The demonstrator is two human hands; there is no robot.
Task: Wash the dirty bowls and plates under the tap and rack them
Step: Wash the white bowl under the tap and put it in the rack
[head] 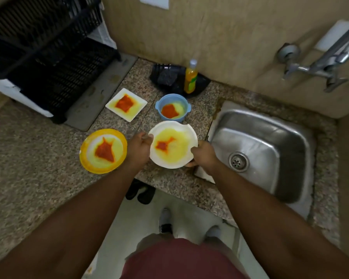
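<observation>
White plate (173, 146) between both hands, left hand (138, 147) pinching its rim, right hand (203, 154) gripping opposite edge

Speckled granite countertop (38, 198) fills most of the frame, kinda brownish-grey. Beige tiled wall (230, 37) runs across the top, with a white switch plate (154, 2) at the upper edge. Light grey floor (137, 222) shows at the bottom centre, a pair of black sandals (140, 191) tucked just under the counter edge. Lighting's dim and warm
</observation>
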